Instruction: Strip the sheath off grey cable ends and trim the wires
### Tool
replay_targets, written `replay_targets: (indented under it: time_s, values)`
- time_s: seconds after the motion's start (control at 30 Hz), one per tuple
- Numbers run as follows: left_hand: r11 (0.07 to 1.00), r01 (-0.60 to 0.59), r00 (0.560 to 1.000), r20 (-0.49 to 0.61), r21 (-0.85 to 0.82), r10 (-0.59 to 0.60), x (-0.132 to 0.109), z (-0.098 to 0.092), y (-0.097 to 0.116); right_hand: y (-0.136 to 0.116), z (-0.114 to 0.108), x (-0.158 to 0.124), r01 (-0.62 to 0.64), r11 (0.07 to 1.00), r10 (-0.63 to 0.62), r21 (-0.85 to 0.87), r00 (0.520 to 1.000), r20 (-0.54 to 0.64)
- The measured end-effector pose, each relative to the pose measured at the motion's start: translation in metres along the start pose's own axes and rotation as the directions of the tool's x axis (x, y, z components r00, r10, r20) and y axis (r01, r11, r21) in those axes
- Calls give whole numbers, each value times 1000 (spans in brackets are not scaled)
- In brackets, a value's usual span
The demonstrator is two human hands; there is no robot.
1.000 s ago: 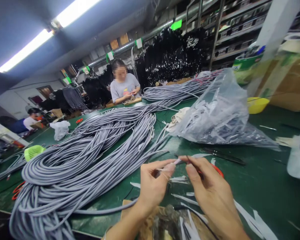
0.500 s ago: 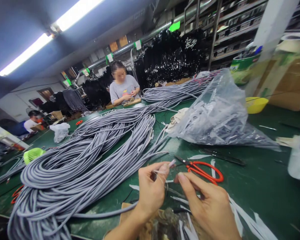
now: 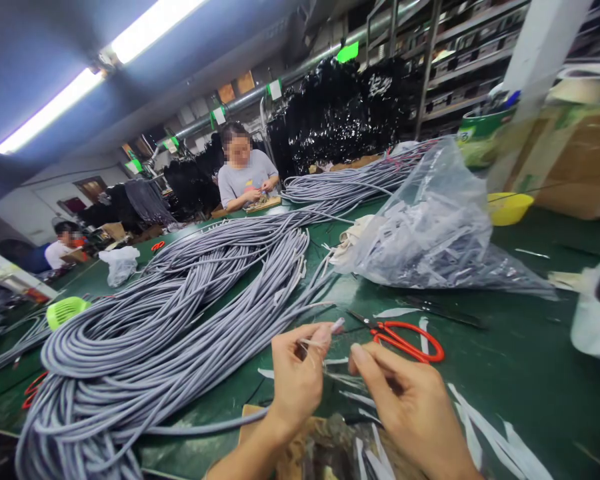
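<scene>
My left hand (image 3: 300,373) is closed in a pinch on the end of a grey cable, whose pale tip (image 3: 337,325) sticks out past the thumb. Thin white strands hang from those fingers. From the left, a length of the cable (image 3: 205,427) runs in behind my left wrist. My right hand (image 3: 405,400) is close by on the right, thumb and forefinger pressed together; what lies between them is too small to make out. Fine pale threads (image 3: 343,380) show between the two hands. Just beyond my right hand lie scissors with red handles (image 3: 410,340).
Coiled grey cables (image 3: 170,333) cover the table's left half. A clear bag of white strips (image 3: 425,240) stands at the right, with a yellow bowl (image 3: 510,208) behind it. Loose white strips (image 3: 495,427) lie at lower right. A co-worker (image 3: 247,173) sits across the table.
Both hands have shifted slightly left in the picture, along with the nearby things on the right. The fine threads between the hands look more spread out. Both pinches stay closed.
</scene>
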State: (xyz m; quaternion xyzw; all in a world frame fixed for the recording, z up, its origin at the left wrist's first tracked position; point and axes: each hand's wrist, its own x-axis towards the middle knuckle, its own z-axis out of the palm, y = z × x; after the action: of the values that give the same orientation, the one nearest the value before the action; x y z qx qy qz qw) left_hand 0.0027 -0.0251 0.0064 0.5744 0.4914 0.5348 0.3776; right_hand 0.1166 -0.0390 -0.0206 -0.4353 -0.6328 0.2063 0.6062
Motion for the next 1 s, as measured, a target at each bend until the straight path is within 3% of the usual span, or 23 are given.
replay_targets:
  time_s: [0.2,0.4,0.57,0.7,0.77,0.83,0.87,0.9,1.0]
  values:
    - [1000,-14,1000,4,-1,14,-4,0,-1,-5,-1,2,-39,998,41,-42,998,41]
    - [1000,-4,1000,6,-9,4,-3,4,0,-7,-1,0,-19,988,16,-151,1000,-21]
    - [999,38,998,42,16,-39,-3,7,-2,-2,10,-6,102,894,-187,-436,970,-155]
    - [996,1,997,76,90,-8,-9,10,-2,2,4,-2,170,782,-320,-600,935,-152]
    - [988,-29,991,132,150,9,-14,11,-3,5,-7,4,59,730,-307,-681,919,-249]
    - [983,-34,983,182,180,1,-16,9,-3,9,-17,11,-191,686,-242,-702,850,-467]
    - [985,-20,983,182,173,-12,-15,8,-3,10,-21,14,-253,703,-202,-665,826,-527]
    - [988,1,986,162,152,-26,-13,6,-3,11,-22,16,-215,744,-186,-633,843,-505]
    - [997,54,990,130,55,-61,-4,-1,-4,11,-17,15,69,896,-182,-439,959,-219]
